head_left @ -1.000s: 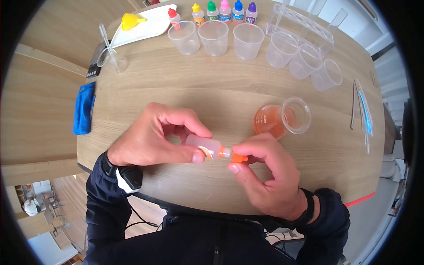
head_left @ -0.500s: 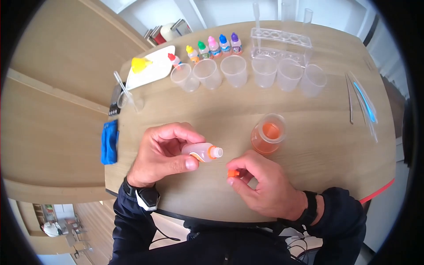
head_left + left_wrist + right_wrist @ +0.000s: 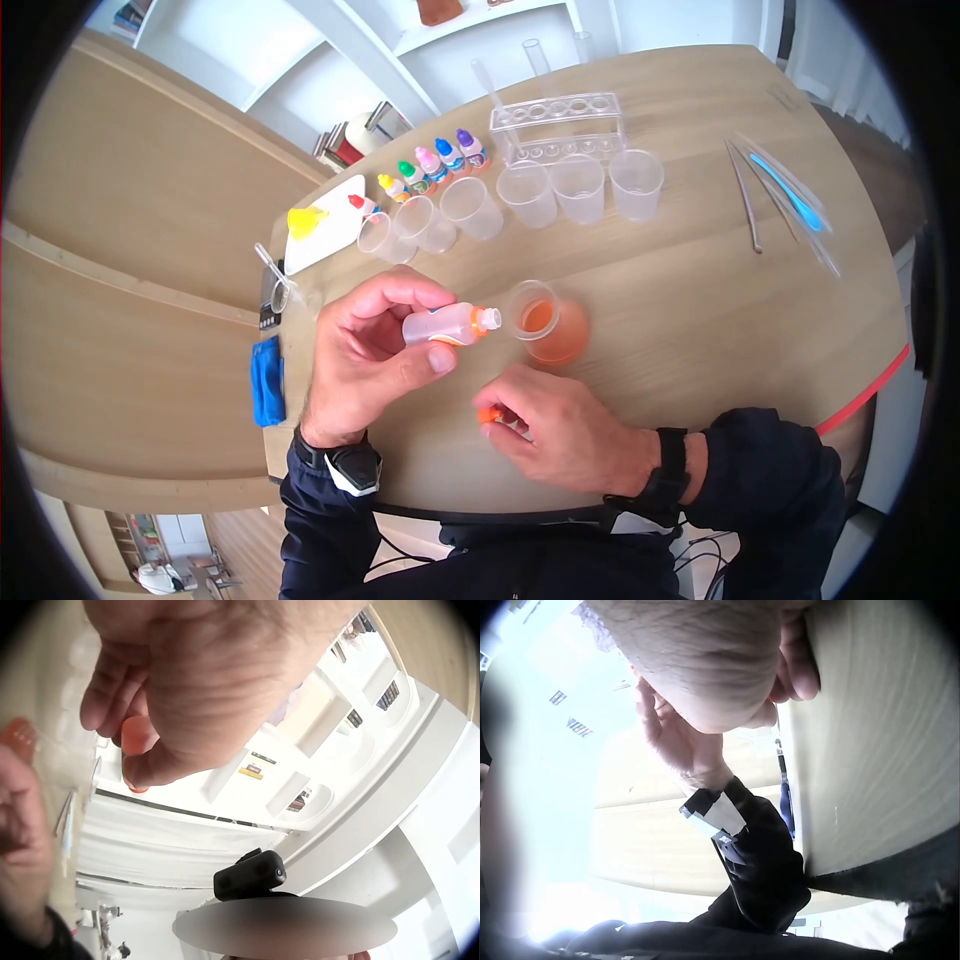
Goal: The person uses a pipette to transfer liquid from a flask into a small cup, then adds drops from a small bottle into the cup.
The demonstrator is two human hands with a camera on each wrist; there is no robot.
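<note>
The left hand [image 3: 365, 350] grips a small translucent bottle [image 3: 436, 326] with an orange neck ring, its uncapped mouth turned right. Between the thumb and fingers of the right hand [image 3: 560, 425] is a small orange cap [image 3: 489, 415], below and to the right of the bottle. Just right of the bottle's mouth stands a glass flask [image 3: 562, 335] of orange liquid. In the left wrist view the left hand [image 3: 195, 682] holds the bottle [image 3: 137, 735]. The right wrist view shows the back of the right hand [image 3: 705, 660], which mostly hides the cap.
Several clear cups [image 3: 578, 190] stand in a row behind the flask, with a test tube rack [image 3: 556, 112] beyond. Colour-capped bottles [image 3: 429, 165] and a white tray [image 3: 335, 235] stand at the back left. Tools [image 3: 748, 200] lie at right, a blue cloth [image 3: 267, 380] at left.
The orange cap has come off the bottle, and the right hand has moved down and left with it. The head view has turned, and the bottle's mouth now shows close to the flask.
</note>
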